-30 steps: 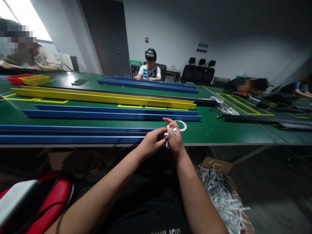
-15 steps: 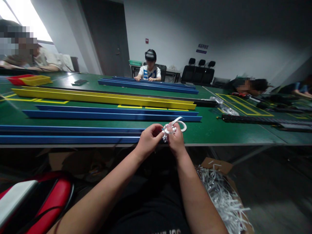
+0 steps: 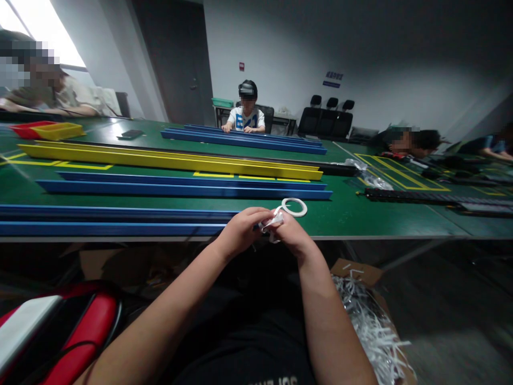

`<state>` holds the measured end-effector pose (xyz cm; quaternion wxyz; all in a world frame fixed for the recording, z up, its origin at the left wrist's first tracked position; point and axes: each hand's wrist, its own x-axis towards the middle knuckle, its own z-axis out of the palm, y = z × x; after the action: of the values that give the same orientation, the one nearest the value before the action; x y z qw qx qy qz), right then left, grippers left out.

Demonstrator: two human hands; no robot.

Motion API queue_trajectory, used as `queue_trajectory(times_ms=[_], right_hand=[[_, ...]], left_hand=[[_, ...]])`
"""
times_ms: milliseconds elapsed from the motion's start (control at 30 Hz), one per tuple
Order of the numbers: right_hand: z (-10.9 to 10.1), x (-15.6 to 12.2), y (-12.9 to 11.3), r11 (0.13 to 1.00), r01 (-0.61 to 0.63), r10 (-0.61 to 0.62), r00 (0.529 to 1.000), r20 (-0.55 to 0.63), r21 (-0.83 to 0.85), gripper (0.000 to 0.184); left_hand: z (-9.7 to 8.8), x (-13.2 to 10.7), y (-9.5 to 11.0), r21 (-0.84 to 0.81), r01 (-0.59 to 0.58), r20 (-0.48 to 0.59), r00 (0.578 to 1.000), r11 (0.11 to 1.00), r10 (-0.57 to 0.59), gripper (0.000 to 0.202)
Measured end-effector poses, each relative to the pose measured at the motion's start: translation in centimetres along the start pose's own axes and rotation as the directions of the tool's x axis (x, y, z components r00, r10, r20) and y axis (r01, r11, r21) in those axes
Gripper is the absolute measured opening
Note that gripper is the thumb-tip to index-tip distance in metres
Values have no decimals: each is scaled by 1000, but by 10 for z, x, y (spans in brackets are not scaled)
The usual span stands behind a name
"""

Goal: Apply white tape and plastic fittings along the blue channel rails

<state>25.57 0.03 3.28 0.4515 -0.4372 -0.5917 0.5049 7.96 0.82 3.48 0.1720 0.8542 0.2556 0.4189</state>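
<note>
Crumpled white tape strip [image 3: 274, 220] is pinched between my two hands, just above the table's front edge. My left hand [image 3: 245, 229] is closed on it from the left, fingertips meeting the strip. On the other side my right hand [image 3: 293, 233] is bent inward and grips the same strip; its fingers are mostly hidden. A flat white roll of tape [image 3: 304, 208] shows just beyond the right hand, with a strip running from it to the fingers. I cannot tell whether the roll rests on the table. A blue rail [image 3: 120, 229] ends behind my left hand.
More blue rails [image 3: 184, 188] and yellow rails [image 3: 172, 160] lie across the green table [image 3: 352, 222]. Black rails [image 3: 420, 198] lie at right. A carton of white strips [image 3: 372, 331] stands below, right. A red chair [image 3: 94, 323] is at left. Co-workers [image 3: 247, 117] sit around.
My right hand has turned inward and lowered slightly, and my left hand has closed in over the strip. The tape roll now shows as a full ring beyond the hands.
</note>
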Motion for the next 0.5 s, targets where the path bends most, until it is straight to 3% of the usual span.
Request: queue_trajectory(times_ms=[233,333,500], right_hand=[[-5,-4,-5,992,-11,12,1000,-7,127,57],[-15,-2,-5,992,56,-55,998,-16,110,47],[-25,2,-2,991,99,-106,991,-80,-92,26]], left_hand=[[5,-2,3,20,86,-61,995,996,-85,26],[3,0,2,14,138,-94,986,990,-136,22],[-1,5,7,17,188,-132,974,982,-184,21]])
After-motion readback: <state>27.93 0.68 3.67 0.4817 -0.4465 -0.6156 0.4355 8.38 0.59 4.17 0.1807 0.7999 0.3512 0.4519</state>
